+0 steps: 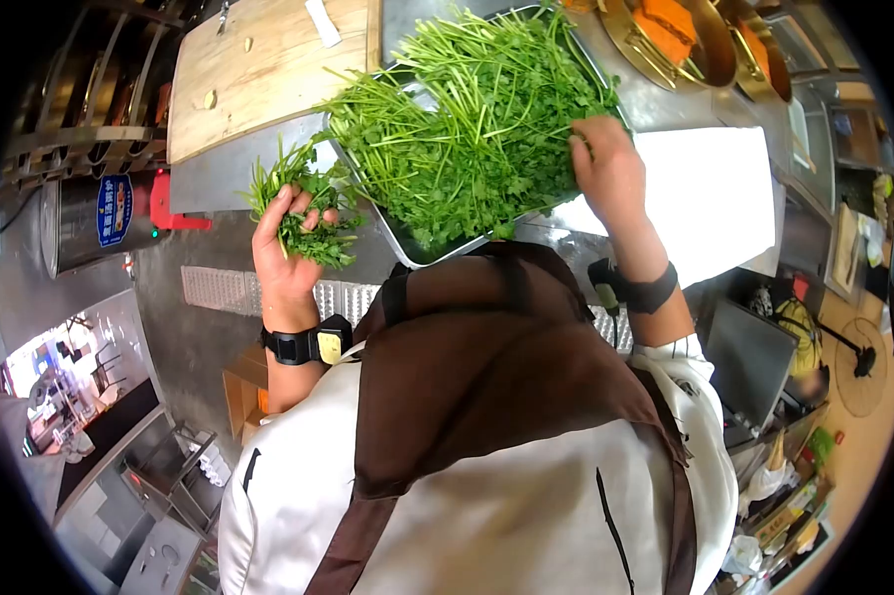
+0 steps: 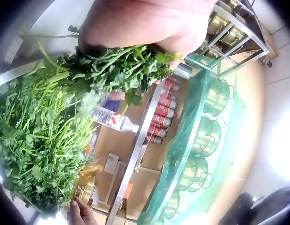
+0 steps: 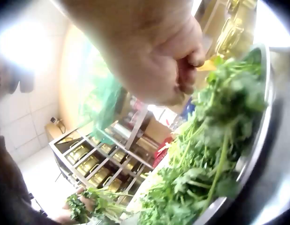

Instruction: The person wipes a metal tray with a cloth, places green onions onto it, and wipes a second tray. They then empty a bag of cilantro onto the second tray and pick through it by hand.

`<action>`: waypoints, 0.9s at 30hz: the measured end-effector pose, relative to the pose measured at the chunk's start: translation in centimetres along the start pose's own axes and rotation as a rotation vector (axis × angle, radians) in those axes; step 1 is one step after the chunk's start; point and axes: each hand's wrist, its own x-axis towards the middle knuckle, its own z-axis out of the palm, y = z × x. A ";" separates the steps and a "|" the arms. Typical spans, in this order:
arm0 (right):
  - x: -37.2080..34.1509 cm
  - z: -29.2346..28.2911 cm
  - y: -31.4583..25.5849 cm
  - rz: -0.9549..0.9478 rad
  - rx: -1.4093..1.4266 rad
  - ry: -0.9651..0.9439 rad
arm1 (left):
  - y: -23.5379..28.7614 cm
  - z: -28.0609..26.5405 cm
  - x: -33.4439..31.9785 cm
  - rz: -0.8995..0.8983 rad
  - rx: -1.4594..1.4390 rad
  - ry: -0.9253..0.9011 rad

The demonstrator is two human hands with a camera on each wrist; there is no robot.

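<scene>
My left hand [image 1: 286, 238] grips a small bunch of leafy green herbs [image 1: 318, 248], stems pointing up and left, beside the tray's left side. In the left wrist view the same bunch [image 2: 121, 70] hangs under the palm. A metal tray [image 1: 407, 260] holds a large heap of similar herbs [image 1: 486, 129], stems mostly toward the upper left. At the heap's right edge is my right hand [image 1: 613, 174], thumb and forefinger apart and fingers loosely bent. The right wrist view shows its fingers [image 3: 187, 70] curled beside the leaves, with no stems visible in them.
A wooden cutting board [image 1: 268, 79] with small scraps lies at the upper left. Brass-coloured pots [image 1: 710, 50] holding orange pieces stand at the upper right. A white sheet-like surface [image 1: 710, 198] is right of the tray. A plastic bottle [image 2: 112, 119] shows beyond the heap.
</scene>
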 end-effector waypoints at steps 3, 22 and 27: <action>-0.5 1.4 -2.1 -0.127 0.145 -0.026 | 0.6 -0.4 -0.3 0.029 -0.017 -0.010; 4.7 0.1 -5.2 0.333 1.434 -0.270 | -2.0 0.4 -0.6 -0.179 0.186 0.027; 3.7 1.7 -10.9 -0.353 0.860 -0.443 | -2.9 1.3 -0.7 -0.284 0.228 -0.059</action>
